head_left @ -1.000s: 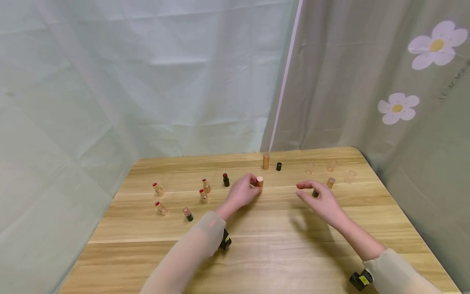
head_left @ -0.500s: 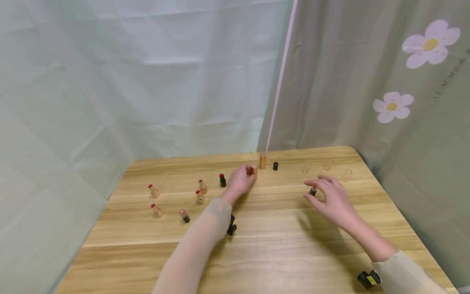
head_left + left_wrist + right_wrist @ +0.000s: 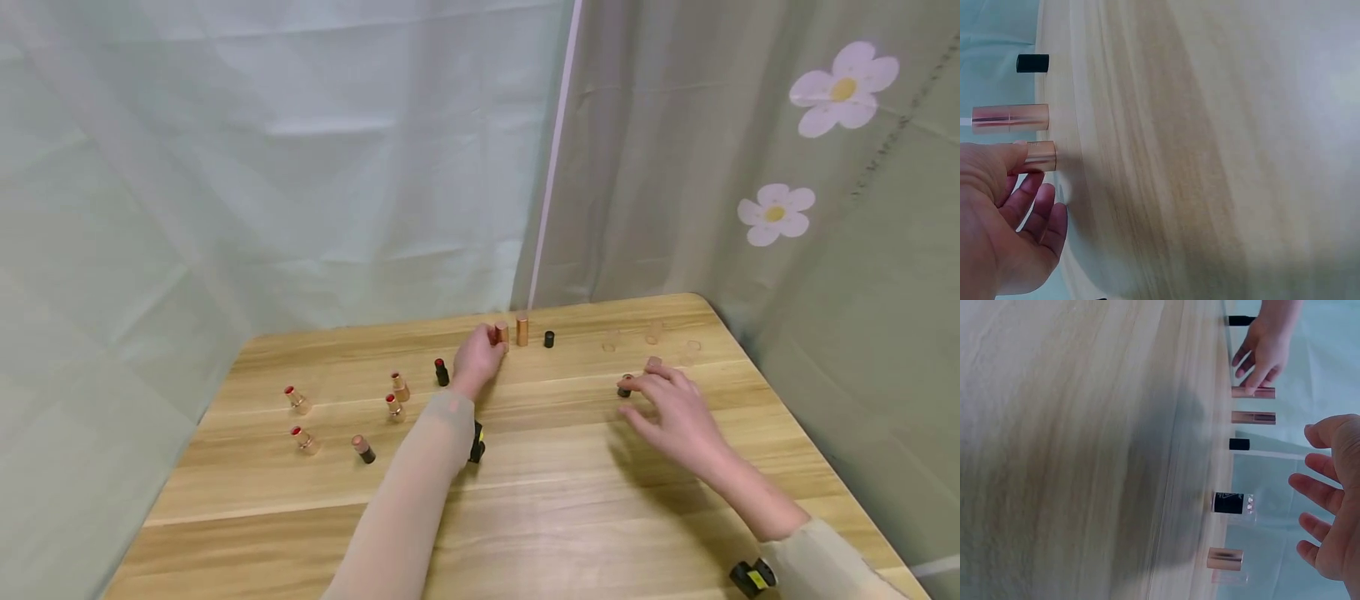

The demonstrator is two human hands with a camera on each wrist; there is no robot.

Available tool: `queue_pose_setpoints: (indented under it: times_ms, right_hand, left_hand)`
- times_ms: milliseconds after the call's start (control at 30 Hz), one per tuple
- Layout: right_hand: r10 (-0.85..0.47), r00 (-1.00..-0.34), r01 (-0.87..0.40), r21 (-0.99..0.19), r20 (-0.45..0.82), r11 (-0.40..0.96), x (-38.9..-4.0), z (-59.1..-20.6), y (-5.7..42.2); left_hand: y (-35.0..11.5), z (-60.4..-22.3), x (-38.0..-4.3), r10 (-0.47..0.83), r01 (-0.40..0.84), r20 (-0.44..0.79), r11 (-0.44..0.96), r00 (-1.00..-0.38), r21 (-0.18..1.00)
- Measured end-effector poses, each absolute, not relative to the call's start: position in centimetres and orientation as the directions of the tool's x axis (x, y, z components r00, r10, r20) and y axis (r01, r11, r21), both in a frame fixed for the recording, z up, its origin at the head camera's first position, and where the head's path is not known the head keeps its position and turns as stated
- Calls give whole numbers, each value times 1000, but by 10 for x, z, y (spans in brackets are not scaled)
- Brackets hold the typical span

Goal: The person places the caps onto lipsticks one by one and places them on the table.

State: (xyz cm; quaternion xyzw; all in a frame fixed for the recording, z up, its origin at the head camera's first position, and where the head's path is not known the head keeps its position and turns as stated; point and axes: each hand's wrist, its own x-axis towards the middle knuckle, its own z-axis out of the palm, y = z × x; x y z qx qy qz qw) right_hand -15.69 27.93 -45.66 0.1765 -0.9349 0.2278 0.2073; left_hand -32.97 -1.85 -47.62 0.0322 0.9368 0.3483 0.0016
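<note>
My left hand [image 3: 478, 360] pinches an upright rose-gold lipstick tube [image 3: 502, 335] between thumb and fingers near the table's back edge. Its base looks to be on the tabletop in the left wrist view, where a second rose-gold tube [image 3: 1010, 118] stands close alongside, a small gap between them. Beyond that is a small black cap [image 3: 549, 339]. My right hand [image 3: 678, 417] hovers with fingers spread and holds nothing. Nearest to its fingertips is a small black-and-clear cylinder [image 3: 1229, 503], partly covered in the head view. A short rose-gold cap [image 3: 1225, 559] stands behind those fingers.
On the left stand several uncapped lipsticks, among them a rose-gold one [image 3: 297, 400], a black one [image 3: 442, 372] and one with a black base [image 3: 363, 448]. Several clear caps, such as this clear cap [image 3: 655, 332], stand at the back right of the wooden table [image 3: 540, 517].
My left hand has carried the rose-gold tube backward to beside the other rose-gold tube. My right hand has shifted slightly and its fingers have spread near the black-and-clear cylinder. The head view has turned right.
</note>
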Motion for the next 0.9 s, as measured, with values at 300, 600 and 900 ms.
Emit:
queue_pose_setpoints:
  times_ms: [300,600,900]
  right_hand:
    - [-248,-846,-445,-370,472,815,-156,-464,271]
    - [-184,-873,-388,-414,452,823,-160,-453,284]
    - [-68,-902,-281,-460,426,842,-170,-441,313]
  left_hand:
    - [-23,-477,-336,49,29,-11,752,-999,659]
    - [-33,-455,-334,68,86,54,685,-996,723]
    - [-47,-417,-327,176,248,176,745,-968,620]
